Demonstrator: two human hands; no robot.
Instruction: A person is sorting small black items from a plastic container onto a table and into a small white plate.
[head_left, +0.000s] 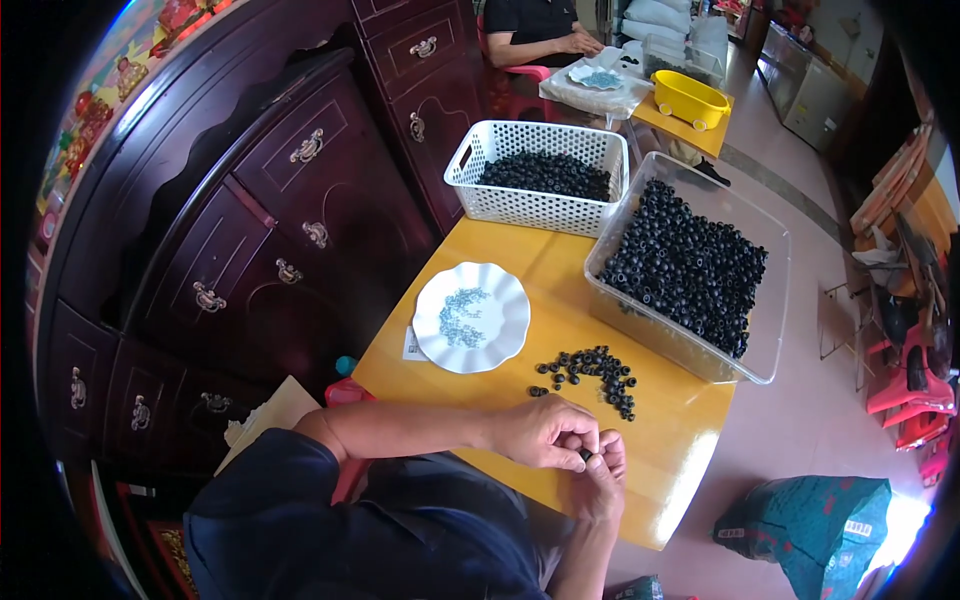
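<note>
Head view, both hands (575,450) pinching black bead (586,456), table edge (640,540)

The yellow wooden surface (560,300) carries four groups of things. At its middle, toward nine o'clock, lies a white scalloped plate (471,317) holding small pale bits, with a slip of white paper (411,346) tucked under its nine o'clock edge. At six o'clock lies a loose scatter of small black rings (592,375). At three o'clock stands a clear plastic bin (690,265) full of black rings, and at twelve o'clock a white perforated basket (538,175), also holding them, just beside the bin.
</note>
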